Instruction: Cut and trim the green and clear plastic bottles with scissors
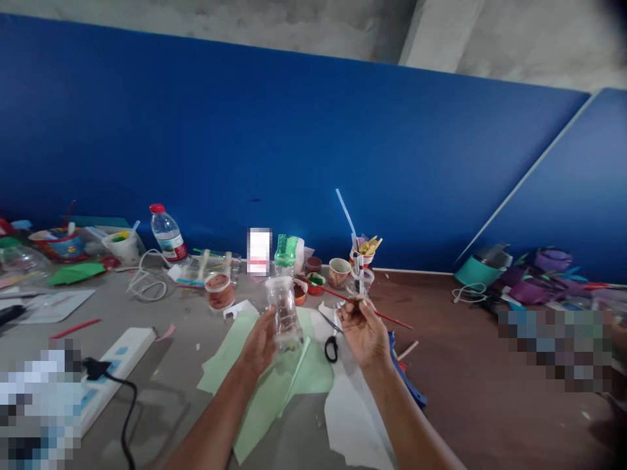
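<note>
My left hand [260, 343] is wrapped round the side of a clear plastic bottle [285, 313], held a little tilted over pale green paper [264, 411]. My right hand [365, 329] pinches a thin red paintbrush [336, 295], its far end pointing left toward a small tub of dark green paint [316, 281]. Whether the brush tip touches the tub, I cannot tell. Beside the right hand lie scissors [332, 349] with black handles, on torn white paper [350, 411].
Paper cups [339, 273], a green-painted bottle piece [287, 251] and a reddish tub [219, 292] stand toward the blue partition [294, 143]. A red-capped water bottle [168, 235] is farther left. A white power strip [117, 365] with a black cord lies at front left.
</note>
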A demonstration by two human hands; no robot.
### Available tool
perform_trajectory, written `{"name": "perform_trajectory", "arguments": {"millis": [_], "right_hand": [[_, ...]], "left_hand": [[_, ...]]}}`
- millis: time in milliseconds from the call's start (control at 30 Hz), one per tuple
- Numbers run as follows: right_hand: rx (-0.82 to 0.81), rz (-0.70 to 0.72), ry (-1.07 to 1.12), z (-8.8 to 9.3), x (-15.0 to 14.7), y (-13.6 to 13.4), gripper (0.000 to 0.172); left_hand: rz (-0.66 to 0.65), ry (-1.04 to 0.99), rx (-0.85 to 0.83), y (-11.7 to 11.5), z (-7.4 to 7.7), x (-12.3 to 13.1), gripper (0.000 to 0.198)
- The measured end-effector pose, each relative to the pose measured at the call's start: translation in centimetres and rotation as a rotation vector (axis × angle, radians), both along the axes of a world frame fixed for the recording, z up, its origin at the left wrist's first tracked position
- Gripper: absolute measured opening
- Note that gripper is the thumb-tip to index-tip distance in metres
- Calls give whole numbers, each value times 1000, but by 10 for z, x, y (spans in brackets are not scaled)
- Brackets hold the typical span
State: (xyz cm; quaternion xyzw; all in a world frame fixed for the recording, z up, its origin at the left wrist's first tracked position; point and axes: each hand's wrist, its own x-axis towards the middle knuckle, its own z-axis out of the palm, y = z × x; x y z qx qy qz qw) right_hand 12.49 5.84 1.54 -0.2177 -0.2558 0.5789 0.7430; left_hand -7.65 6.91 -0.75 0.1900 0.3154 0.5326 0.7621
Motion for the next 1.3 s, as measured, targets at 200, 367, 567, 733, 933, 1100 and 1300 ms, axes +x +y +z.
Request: {"name": "perform_trajectory", "arguments": {"millis": [200,367,567,733,933,1100,1300], "right_hand": [[24,-174,-195,-7,0,8,17],[-27,-407,-643,-15,6,12,20],[10,-488,-1061,-29,4,18,23],[-2,-500,-1076,-36,6,25,27],[27,-415,-983,-16,-2,22,25],[16,-358,-967,-4,-12,24,26],[5,-377,-1014,-4,-13,27,29]], "left_hand": [[10,-45,34,3,-1,-2,24],[15,-40,34,2,1,-2,25],[7,-60,4,0,5,-1,27],[16,-40,4,1,6,-3,28],[50,-9,2,0,10,-2,27],[63,-4,-9,1,12,-2,25],[86,-2,-18,3,11,-1,28]]}}
